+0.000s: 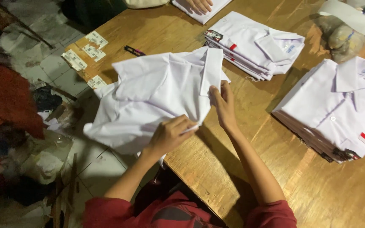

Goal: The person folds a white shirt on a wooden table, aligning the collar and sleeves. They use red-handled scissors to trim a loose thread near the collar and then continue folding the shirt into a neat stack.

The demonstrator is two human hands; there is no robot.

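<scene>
A white collared shirt (148, 97) lies crumpled across the corner of a wooden table (250, 169), part of it hanging over the edge. My left hand (172, 133) pinches the shirt's lower front fabric. My right hand (222, 103) grips the cloth just below the collar, fingers curled on it. Both forearms reach in from red sleeves at the bottom.
Two stacks of folded white shirts stand on the table: one (254, 42) at the back, a taller one (339, 109) at the right. Another person's hand (200, 5) rests on a shirt at the top. Paper labels (84, 52) and a black marker (134, 51) lie near the corner. Cluttered tiled floor at left.
</scene>
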